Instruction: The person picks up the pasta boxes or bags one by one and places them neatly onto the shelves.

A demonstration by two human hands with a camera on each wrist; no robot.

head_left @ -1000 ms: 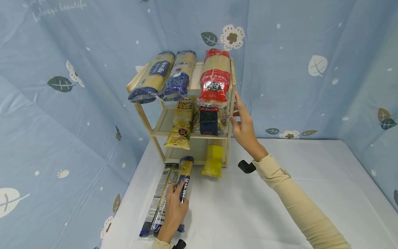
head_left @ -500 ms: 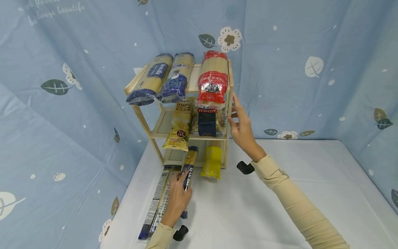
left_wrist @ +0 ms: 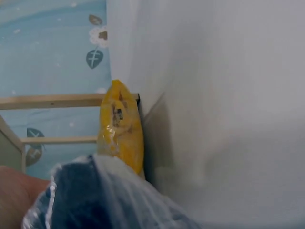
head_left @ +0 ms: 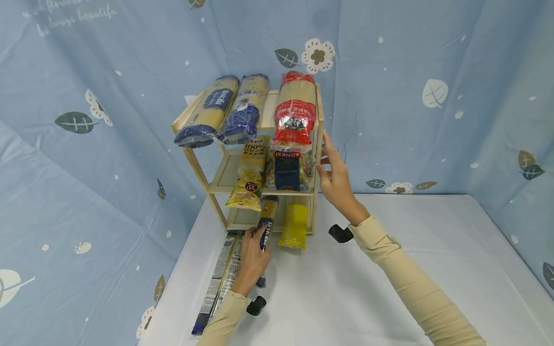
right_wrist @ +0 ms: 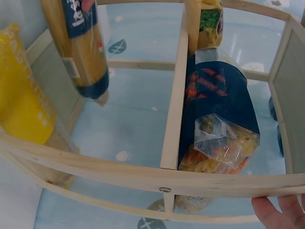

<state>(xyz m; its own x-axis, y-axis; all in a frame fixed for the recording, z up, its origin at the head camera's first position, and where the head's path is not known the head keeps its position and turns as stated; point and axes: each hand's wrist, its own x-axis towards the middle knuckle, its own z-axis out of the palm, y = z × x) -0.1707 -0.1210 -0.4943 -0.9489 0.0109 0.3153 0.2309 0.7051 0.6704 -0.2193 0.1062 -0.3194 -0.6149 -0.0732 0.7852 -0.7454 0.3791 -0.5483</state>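
Note:
My left hand [head_left: 252,259] grips a pack of spaghetti [head_left: 266,228] with a dark blue label. The pack's far end reaches in over the bottom shelf of the wooden rack [head_left: 207,169]. In the right wrist view, this spaghetti pack [right_wrist: 81,47] slants into the lower bay beside a yellow pasta bag [right_wrist: 24,90]. Its blue end wrap fills the bottom of the left wrist view. My right hand [head_left: 338,185] touches the rack's right side with extended fingers; in the right wrist view its fingertips [right_wrist: 274,212] rest at a wooden bar.
On the top shelf lie two blue-wrapped spaghetti packs [head_left: 207,113] and a red one [head_left: 295,113]. The middle shelf holds a yellow bag [head_left: 247,178] and an Agnesi pasta bag [head_left: 287,170]. More long packs [head_left: 220,283] lie on the white table, left of the rack.
My left hand has lifted the spaghetti pack off the spot beside the other long packs and moved it forward to the bottom shelf. My right hand has stayed at the rack's side.

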